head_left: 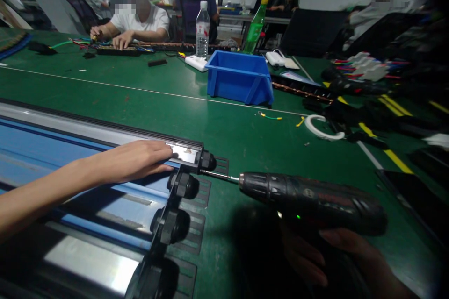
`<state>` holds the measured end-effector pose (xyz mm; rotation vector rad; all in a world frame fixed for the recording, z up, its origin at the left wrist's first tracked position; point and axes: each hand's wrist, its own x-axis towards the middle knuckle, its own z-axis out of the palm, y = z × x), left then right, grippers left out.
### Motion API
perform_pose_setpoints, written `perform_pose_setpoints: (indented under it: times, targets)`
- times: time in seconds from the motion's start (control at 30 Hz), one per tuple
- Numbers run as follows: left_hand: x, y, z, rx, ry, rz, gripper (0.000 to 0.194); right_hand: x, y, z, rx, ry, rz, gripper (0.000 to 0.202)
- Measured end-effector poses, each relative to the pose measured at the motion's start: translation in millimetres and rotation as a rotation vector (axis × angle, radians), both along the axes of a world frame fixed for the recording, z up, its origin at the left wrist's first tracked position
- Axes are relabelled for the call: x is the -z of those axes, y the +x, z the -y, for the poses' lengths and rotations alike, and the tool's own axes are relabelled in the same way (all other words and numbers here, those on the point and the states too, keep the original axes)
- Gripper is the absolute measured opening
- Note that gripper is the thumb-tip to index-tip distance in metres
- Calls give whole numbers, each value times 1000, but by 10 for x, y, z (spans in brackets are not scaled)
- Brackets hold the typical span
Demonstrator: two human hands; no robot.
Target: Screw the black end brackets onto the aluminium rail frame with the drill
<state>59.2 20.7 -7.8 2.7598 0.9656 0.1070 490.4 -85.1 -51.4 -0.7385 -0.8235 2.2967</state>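
Observation:
Several long metal profiles lie side by side at the left, with black cable glands and slotted black brackets at their right ends. On the farthest profile rests my left hand, palm down near its end, fingers close together and bent over its edge. My right hand, dark in shadow, is wrapped round the handle of a black power drill, which shows a small green light. The drill points left, and its long thin bit reaches the end of that farthest profile, just below its cable gland.
A blue bin stands on the green table, near a clear bottle and a green bottle. Small wires and a white ring lie right of centre. Across the table, a person handles wiring; other people sit behind.

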Motion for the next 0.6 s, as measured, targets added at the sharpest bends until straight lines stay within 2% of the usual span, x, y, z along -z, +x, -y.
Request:
perform_pose_setpoints:
  times: [0.1,0.37,0.6]
  targets:
    - [-31,10,2,8,-45,-69,23,11,-7,11,34,4,-15,34]
    - [-67,16,10,12,-66,0,19,41,2,24,4,14,19,38]
    - [-82,31,15,5,-60,-36,21,-20,-25,-10,4,0,10,37]
